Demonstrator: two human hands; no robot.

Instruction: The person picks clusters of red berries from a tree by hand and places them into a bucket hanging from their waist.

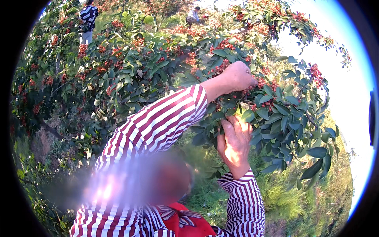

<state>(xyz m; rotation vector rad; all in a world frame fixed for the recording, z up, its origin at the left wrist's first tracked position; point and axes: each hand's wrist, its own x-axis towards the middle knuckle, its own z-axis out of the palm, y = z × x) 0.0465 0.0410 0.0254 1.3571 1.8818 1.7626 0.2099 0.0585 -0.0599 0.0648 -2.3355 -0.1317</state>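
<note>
My left hand (239,76) reaches across from the left, its fingers curled closed at a cluster of small red berries (262,82) that look like Sichuan peppercorns. Its fingertips are partly hidden, so whether they grip the berries or their stem does not show clearly. Just below, my right hand (236,140) points upward with its fingers bent in under the green leaves (270,112). Foliage covers those fingertips, and what they hold cannot be made out. A pale, sunlit leaf (241,109) lies right above them. Both arms wear striped sleeves.
Leafy branches with more red clusters (316,75) spread around both hands. Denser bushes (130,75) fill the left. Two people, one standing (87,21) and one farther off (193,16), are in the background. Grass and weeds (282,199) grow below.
</note>
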